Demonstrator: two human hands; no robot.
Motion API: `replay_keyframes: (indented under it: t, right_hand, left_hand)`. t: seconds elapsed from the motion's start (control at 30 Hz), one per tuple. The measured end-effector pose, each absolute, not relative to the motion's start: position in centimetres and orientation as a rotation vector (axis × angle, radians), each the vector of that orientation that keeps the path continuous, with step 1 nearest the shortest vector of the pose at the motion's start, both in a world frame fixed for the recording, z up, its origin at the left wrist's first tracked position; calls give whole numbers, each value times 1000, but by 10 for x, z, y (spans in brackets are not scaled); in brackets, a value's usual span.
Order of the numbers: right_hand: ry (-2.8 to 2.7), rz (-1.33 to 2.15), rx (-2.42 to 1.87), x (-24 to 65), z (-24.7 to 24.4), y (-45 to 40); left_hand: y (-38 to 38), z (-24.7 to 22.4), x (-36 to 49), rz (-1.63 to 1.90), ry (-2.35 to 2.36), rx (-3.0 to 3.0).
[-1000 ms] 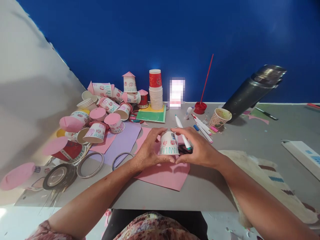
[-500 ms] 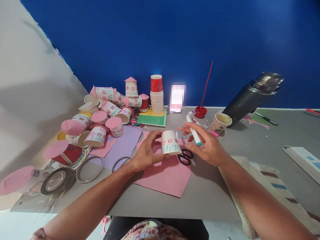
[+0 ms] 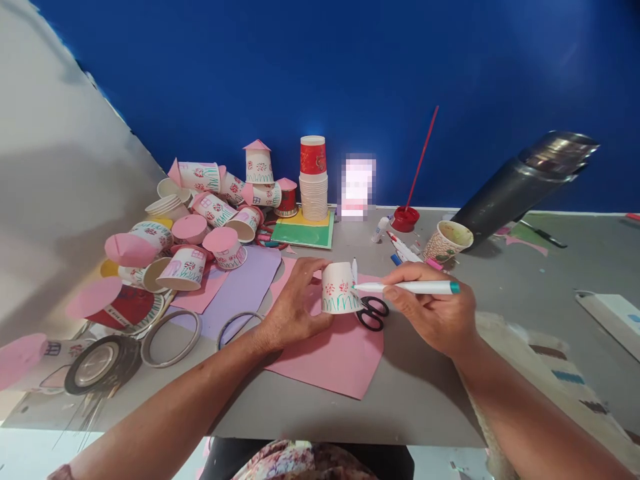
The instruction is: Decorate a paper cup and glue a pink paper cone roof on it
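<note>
My left hand [image 3: 296,301] grips a white paper cup [image 3: 338,283] that is upside down, its rim facing downward. Red flowers and green grass strokes are drawn around the cup's side. A white marker with a green end [image 3: 423,287] is pinched in my right hand [image 3: 436,312], its tip at or very close to the cup's right side. Under the cup lies a sheet of pink paper [image 3: 325,363]. Black-handled scissors [image 3: 373,314] rest on that sheet, between my hands.
Decorated cups with pink paper roofs [image 3: 190,230] are heaped at the left. Tape rolls [image 3: 171,339] lie in front of them. A cup stack [image 3: 314,190] stands at the back. On the right are a patterned cup [image 3: 449,241], a dark flask [image 3: 520,190] and a cloth [image 3: 505,353].
The marker has turned in my right hand from steep to nearly level, its tip now at the cup. My right fingers have closed around it. The view has shifted slightly.
</note>
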State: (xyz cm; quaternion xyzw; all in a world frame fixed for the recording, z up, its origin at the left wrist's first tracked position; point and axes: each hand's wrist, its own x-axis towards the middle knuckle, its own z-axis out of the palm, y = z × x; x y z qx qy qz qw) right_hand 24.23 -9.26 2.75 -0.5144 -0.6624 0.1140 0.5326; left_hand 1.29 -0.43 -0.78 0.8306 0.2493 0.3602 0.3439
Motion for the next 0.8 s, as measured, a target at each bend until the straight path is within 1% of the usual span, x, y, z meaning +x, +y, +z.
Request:
replay_keyframes:
  t: [0.2, 0.47, 0.8]
  right_hand:
    - [-1629, 369, -1223, 238, 28, -93]
    - [-1667, 285, -1243, 239, 28, -92]
    - [-1628, 273, -1285, 239, 31, -92]
  left_hand:
    - [-5, -11, 13, 968, 621, 2195]
    - [-5, -10, 14, 979, 618, 2219]
    - [-6, -11, 15, 941, 638, 2145]
